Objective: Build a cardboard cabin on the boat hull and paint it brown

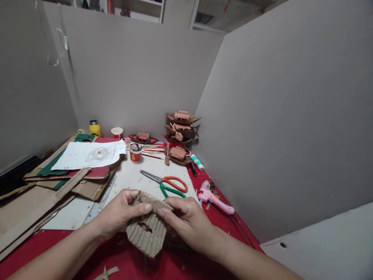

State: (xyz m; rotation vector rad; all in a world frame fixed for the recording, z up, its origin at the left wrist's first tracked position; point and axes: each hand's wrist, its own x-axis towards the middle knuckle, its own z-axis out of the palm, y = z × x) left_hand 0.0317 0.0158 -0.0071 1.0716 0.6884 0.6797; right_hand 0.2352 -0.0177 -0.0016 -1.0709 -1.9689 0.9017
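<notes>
A ribbed piece of corrugated cardboard (pixel 148 239) with a torn hole near its middle is held above the table's near part. My left hand (pixel 125 212) pinches its upper left edge, thumb on the front face. At the upper right edge my right hand (pixel 183 219) is closed on the same piece, thumb and fingers pressed together. The fingertips behind the cardboard are hidden. Just beyond the hands lie scissors (pixel 161 180) with one orange and one green handle, their blades apart.
Stacked cardboard (pixel 96 188) and a drawn-on paper (pixel 96 154) lie left. Behind stand a paint-stained cup (pixel 135 154), a white-rimmed cup (pixel 117 133), a yellow bottle (pixel 94 129) and several model boats (pixel 178 153). A pink glue gun (pixel 215 200) lies right; cardboard scraps (pixel 107 273) lie near.
</notes>
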